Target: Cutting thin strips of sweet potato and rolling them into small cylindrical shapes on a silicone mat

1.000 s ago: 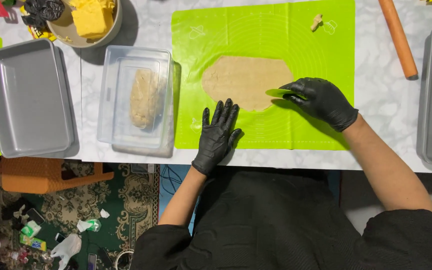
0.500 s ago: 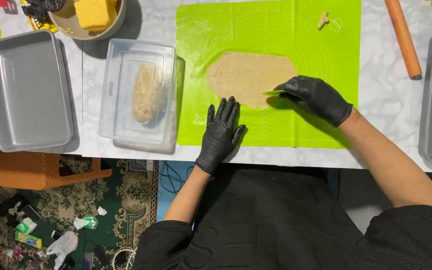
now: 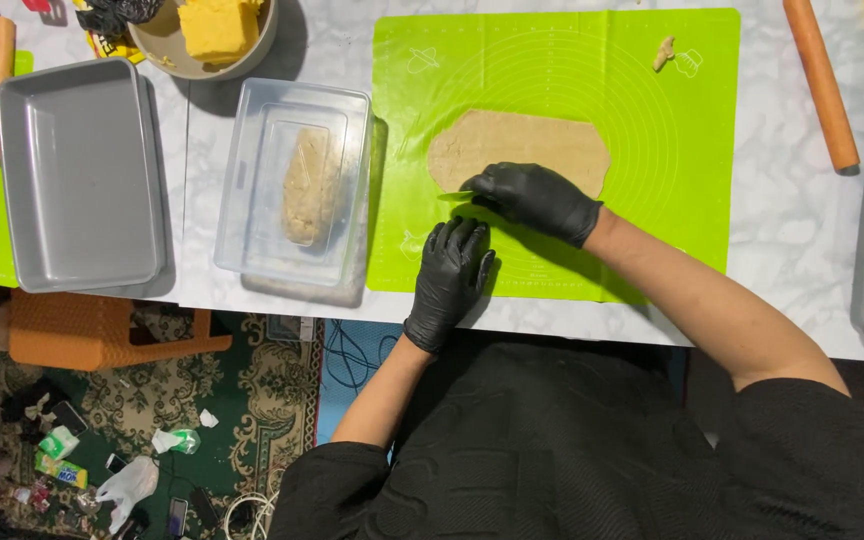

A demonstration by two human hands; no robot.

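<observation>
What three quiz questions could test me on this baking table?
1. True or false: the left hand lies flat on the green mat.
2. Which thing does the right hand touch? A) rolling pin B) flat dough C) grey tray
3. What lies inside the clear plastic box?

Key: 1 true; 2 B; 3 a lump of dough.

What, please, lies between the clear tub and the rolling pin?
In the head view, between the clear tub and rolling pin: the green mat, bearing flattened dough.
</observation>
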